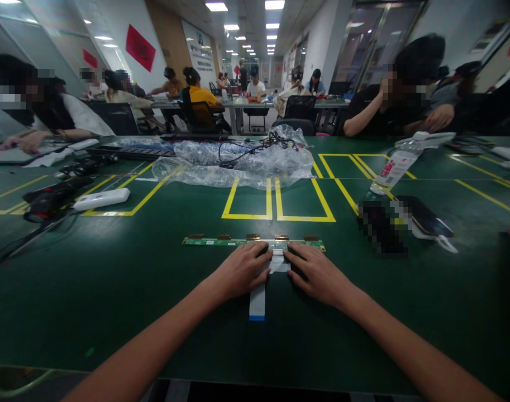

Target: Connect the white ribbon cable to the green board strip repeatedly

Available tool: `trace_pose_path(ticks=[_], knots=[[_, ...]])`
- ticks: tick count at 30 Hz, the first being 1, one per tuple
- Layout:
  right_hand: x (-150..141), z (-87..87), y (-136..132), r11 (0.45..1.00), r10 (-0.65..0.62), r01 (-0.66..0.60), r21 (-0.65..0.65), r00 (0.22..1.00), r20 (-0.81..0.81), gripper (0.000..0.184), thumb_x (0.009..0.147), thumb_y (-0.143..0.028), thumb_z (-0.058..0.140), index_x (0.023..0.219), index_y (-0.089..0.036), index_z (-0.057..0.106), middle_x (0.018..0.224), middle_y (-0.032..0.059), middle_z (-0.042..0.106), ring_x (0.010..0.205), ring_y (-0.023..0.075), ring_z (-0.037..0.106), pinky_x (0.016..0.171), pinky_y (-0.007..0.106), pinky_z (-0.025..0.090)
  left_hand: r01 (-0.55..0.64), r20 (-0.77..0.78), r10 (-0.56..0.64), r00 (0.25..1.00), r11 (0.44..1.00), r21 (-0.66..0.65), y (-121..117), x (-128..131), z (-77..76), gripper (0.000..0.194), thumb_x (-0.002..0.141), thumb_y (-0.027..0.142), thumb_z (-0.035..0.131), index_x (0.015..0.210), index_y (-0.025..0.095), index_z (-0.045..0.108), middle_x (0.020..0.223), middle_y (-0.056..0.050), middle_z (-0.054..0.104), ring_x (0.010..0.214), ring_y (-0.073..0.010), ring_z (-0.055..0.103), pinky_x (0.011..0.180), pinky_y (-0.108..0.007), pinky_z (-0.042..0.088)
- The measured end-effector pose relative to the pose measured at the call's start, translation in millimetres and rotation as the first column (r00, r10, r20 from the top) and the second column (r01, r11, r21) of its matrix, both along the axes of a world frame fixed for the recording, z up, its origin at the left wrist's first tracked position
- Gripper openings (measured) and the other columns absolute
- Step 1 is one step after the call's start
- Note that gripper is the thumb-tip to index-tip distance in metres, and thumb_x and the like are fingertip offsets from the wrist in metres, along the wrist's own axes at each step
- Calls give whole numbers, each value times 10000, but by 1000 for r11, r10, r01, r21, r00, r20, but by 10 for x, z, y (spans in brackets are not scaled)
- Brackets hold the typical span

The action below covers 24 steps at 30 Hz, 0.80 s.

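Note:
A long, narrow green circuit board [213, 242] lies across the table, with several brown flex tabs along its far edge. A white flat ribbon cable [257, 301] meets the board's near edge. It folds over, and its blue-tipped end lies toward me. My left hand [244, 269] is closed at the left side of the cable, fingertips at the board and thumb low on the fold. From the right, my right hand [319, 274] has its fingertips against the same cable end, beside the connector. The fingers partly cover the joint between cable and board.
Clear plastic wrapping [238, 162] with black cables lies beyond the yellow tape outlines [305, 219]. To the right are a water bottle [395, 164] and a phone [424, 216]. Black gear [56, 198] and a white device [101, 199] lie left. Other people sit around the tables.

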State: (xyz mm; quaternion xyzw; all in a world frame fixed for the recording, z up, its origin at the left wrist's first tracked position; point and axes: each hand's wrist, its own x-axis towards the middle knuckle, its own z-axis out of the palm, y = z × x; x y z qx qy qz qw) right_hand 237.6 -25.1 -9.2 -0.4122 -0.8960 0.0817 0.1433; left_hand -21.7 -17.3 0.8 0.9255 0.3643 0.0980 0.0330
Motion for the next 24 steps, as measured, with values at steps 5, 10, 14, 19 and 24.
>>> trace_pose_path(ticks=[5, 10, 14, 19, 24], knots=[[-2, 23, -8, 1000, 3, -3, 1, 999, 33, 521, 955, -348, 549, 1446, -177, 525, 1489, 171, 511, 1363, 343, 470, 1126, 577, 380, -6, 16, 5, 1000, 1000, 25, 19, 6, -27, 415, 997, 325, 504, 1386, 181, 514, 1408, -144, 545, 1271, -302, 548, 1033, -470, 487], [0, 6, 4, 1000, 10, -10, -4, 1000, 5, 525, 954, -315, 546, 1466, -209, 500, 1481, 155, 520, 1358, 332, 475, 1119, 570, 391, 3, 22, -4, 1000, 1000, 26, 31, 22, -50, 391, 992, 298, 516, 1363, 176, 525, 1397, -147, 554, 1264, -302, 552, 1016, -470, 499], [13, -6, 12, 1000, 18, -18, -11, 1000, -6, 531, 953, -315, 550, 1474, -226, 488, 1491, 147, 511, 1363, 334, 470, 1117, 581, 389, -4, 40, 3, 999, 1000, 23, 36, 26, -67, 383, 988, 290, 528, 1356, 182, 531, 1394, -148, 557, 1273, -303, 550, 1009, -478, 503], [24, 19, 4, 1000, 21, -21, -21, 1000, 13, 537, 948, -335, 559, 1470, -229, 494, 1502, 145, 498, 1376, 337, 457, 1121, 580, 384, -8, 14, 8, 1000, 999, 36, 20, 35, -46, 391, 994, 300, 524, 1367, 184, 533, 1394, -146, 560, 1256, -306, 564, 998, -474, 513], [49, 39, -7, 999, 30, -29, -39, 999, 23, 590, 922, -385, 598, 1479, -227, 486, 1531, 145, 466, 1395, 340, 434, 1142, 580, 358, -12, -12, 12, 1000, 999, 32, -8, 42, -13, 390, 998, 301, 515, 1369, 186, 543, 1393, -136, 568, 1244, -309, 571, 997, -483, 518]])
